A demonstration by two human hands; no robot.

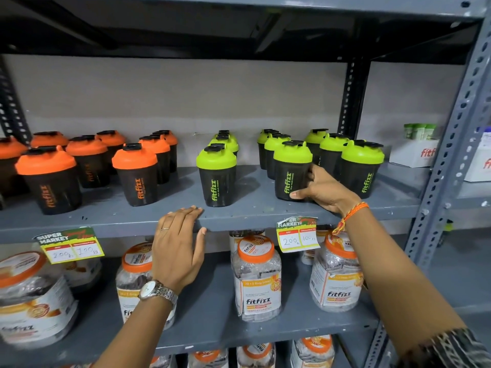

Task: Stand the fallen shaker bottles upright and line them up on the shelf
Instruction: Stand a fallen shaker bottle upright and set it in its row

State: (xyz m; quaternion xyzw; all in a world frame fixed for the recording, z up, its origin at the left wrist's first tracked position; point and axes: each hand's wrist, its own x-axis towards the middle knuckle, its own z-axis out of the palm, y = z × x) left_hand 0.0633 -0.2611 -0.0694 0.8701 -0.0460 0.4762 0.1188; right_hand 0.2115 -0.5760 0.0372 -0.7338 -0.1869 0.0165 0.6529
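Note:
Black shaker bottles stand upright on the grey shelf [255, 208]: several with orange lids [134, 173] on the left, several with green lids [216, 176] in rows on the right. My right hand [322, 191] is shut on the front green-lidded shaker [291, 170] of the middle-right row, fingers wrapped around its right side and thumb at its base. My left hand [178, 248] rests flat, fingers together, against the shelf's front edge just left of the green-lidded shaker at the centre, holding nothing. No fallen bottle is visible.
Two price tags [70, 247] hang from the shelf edge. Clear jars with orange lids [256, 277] fill the shelf below. A white box [414, 152] with small green bottles sits at the far right. Perforated metal uprights [451, 144] frame the rack.

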